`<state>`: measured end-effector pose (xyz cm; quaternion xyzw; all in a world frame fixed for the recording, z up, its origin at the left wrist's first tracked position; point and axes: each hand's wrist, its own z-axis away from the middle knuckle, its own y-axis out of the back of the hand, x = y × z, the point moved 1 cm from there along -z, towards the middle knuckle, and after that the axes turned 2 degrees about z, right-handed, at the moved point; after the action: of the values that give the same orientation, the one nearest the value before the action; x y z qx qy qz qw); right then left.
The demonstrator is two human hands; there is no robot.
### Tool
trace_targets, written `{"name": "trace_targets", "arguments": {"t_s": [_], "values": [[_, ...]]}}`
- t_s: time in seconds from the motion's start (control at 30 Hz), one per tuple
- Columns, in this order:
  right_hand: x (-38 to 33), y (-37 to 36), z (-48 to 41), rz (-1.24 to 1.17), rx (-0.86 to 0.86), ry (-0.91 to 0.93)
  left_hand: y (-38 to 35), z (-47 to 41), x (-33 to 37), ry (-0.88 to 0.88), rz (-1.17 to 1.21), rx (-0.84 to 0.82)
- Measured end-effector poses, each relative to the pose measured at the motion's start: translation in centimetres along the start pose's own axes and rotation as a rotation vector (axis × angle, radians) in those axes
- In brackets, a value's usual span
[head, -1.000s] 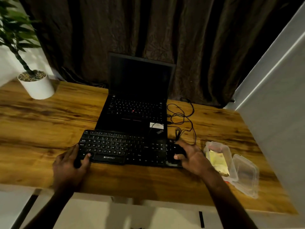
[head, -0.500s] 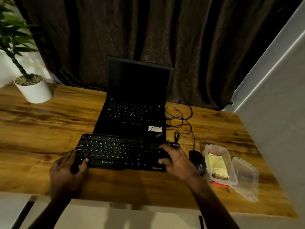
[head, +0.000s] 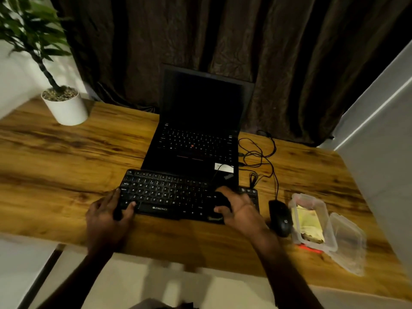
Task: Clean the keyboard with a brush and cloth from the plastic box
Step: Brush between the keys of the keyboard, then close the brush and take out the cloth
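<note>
Fingers of left hand (head: 104, 217) and right hand (head: 242, 211) grip keyboard (head: 169, 194).

Dim, warm light; bright streak on wall (head: 383, 141) at right. Curtain (head: 289, 52) & laptop (head: 200, 112) near black. Motion blur on plant (head: 29, 30), box (head: 308, 196), table (head: 178, 246) front edge. Wide-angle bend at frame edges.

Home desk set-up, likely a home office corner. Wood-grain desk (head: 55, 157) pushed against a dark, crumpled floor-length curtain (head: 178, 41). Open black laptop (head: 200, 121), screen dark. Zebronics keyboard (head: 169, 192) in front of it, wired mouse (head: 279, 217) to the right, loose cables (head: 258, 152) beside the laptop. Leafy potted plant (head: 64, 105) in a white pot at the far left corner. Plain white wall (head: 379, 152) on the right.
</note>
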<state>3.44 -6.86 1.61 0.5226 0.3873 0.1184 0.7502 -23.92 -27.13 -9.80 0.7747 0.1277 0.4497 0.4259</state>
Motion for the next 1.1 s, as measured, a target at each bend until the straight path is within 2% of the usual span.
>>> {"name": "trace_targets", "arguments": {"t_s": [0.27, 0.4, 0.53, 0.67, 0.77, 0.83, 0.93, 1.03, 1.1], "values": [[-5.5, -2.3, -2.4, -0.067, -0.017, 0.08, -0.7, 0.1, -1.1, -0.107, 0.034, 0.141], [-8.1, -3.0, -3.2, -0.039, -0.027, 0.088, -0.6, -0.3, -1.7, -0.141, 0.082, 0.078], [-11.2, -4.2, -4.4, -0.079, -0.068, 0.019, -0.1, -0.2, -1.7, -0.063, 0.095, -0.021], [-14.6, -6.4, -6.2, -0.135, -0.06, 0.068, 0.3, 0.0, -1.5, -0.018, 0.156, -0.093], [-16.5, -8.0, -7.2, -0.138, -0.053, 0.03, 0.7, -0.2, -1.6, 0.004, 0.193, -0.12], [-17.3, -8.5, -7.5, -0.19, -0.01, 0.027, 0.9, -0.2, -1.6, -0.011, 0.22, -0.127], [-17.7, -8.7, -7.1, -0.342, 0.144, -0.004, 0.7, -0.5, -2.0, 0.005, 0.316, -0.154], [-16.7, -9.5, -6.4, -0.543, 0.336, -0.16, 0.9, -0.4, -3.1, 0.052, 0.5, -0.204], [-16.1, -9.9, -5.5, -0.771, 0.402, -0.291, 1.6, -0.5, -3.0, 0.048, 0.609, -0.183]]}}
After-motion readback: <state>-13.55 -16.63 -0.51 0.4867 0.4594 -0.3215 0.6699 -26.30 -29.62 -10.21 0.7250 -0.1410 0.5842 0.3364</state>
